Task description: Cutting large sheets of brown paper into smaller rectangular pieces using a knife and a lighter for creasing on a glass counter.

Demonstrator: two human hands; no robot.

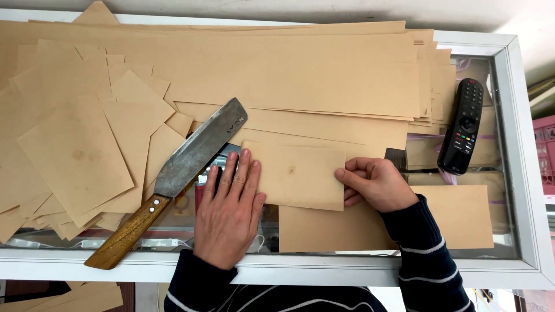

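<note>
Folded brown paper piece [295,175], small rectangle, lies on the glass-topped counter [509,144] near its front edge, partly over a larger brown sheet [341,228]. The left hand [228,211] is spread flat, fingers pressing down on the piece's left end and the glass beside it; not closed around anything, just pinning. The right hand [376,184] pinches the right edge, thumb on top, fingers curled under. So the piece is held at both ends.

The step in hand looks like creasing or squaring up a fold. To do it well, I'd say: keep the left palm flat so the piece cannot slide on the glass, line up the edges before pressing, then run the fingers along the fold with even pressure, no bunching at the corners.

A big cleaver-type knife [191,159] with a wooden handle [124,237] lies diagonally just left of the left hand, blade close to the fingertips. Worth keeping fingers off that edge.

A loose pile of cut brown pieces [75,150] sits on the left, long stacked sheets [300,75] behind. A black remote control [462,126] rests well to the right, clear of the work.
</note>
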